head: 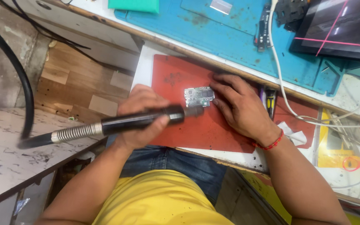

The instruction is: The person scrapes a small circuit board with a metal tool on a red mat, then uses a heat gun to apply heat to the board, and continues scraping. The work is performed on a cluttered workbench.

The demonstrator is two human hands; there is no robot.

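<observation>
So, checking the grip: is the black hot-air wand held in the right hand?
No, the left hand grips the black hot-air wand; the right hand steadies the small circuit board.

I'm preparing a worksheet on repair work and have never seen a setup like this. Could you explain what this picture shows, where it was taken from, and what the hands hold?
One picture, taken from a camera on the person's head, looking down at their own hands. The left hand grips a black pen-shaped tool with a metal spring collar and a thick black hose; its nozzle points at a small circuit board. The right hand rests flat beside the board, fingers touching its edge. The board lies on a red mat. Behind it lie a blue work mat, a white cable and a dark screen.
</observation>
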